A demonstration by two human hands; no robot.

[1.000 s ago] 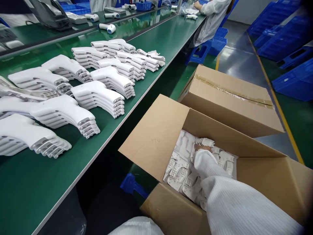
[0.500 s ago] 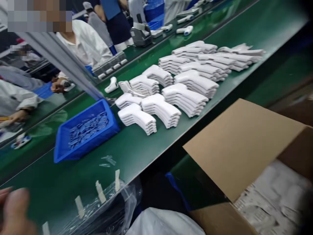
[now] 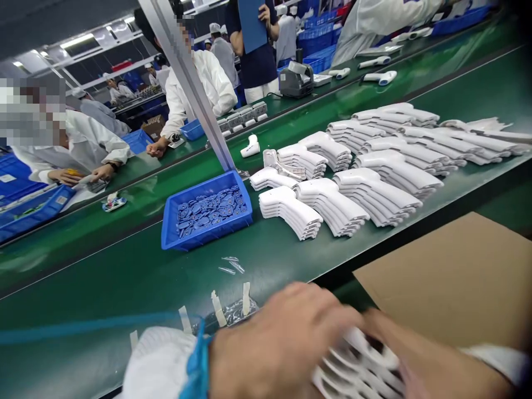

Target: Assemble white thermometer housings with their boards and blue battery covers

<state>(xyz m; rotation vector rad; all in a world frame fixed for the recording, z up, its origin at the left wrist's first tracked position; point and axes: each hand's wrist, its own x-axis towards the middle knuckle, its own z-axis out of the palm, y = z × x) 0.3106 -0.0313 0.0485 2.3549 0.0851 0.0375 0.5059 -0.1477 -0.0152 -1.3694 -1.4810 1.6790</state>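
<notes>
In the head view, my left hand (image 3: 282, 332) reaches in from the lower left, a blue band (image 3: 197, 366) on its wrist. Its fingers curl over a stack of white plastic shells (image 3: 361, 366) at the bottom edge. On the other side of that stack, my right hand (image 3: 409, 343) closes around it, somewhat blurred and partly cut off. Both hands are over the near edge of the green bench (image 3: 199, 288). Several more stacks of curved white handle-shaped shells (image 3: 332, 205) lie on the bench beyond my hands.
A blue bin (image 3: 166, 238) of small blue discs stands left of the stacks. Clear slivers (image 3: 233, 265) and tape strips (image 3: 218, 307) lie nearer. An open cardboard box (image 3: 453, 277) is at the right. A metal post (image 3: 191, 83) rises behind the bin; co-workers sit across the line.
The view has swung left and up. Both hands have come together at the bottom around a stack of white shells; earlier only part of one hand showed at the lower left.
</notes>
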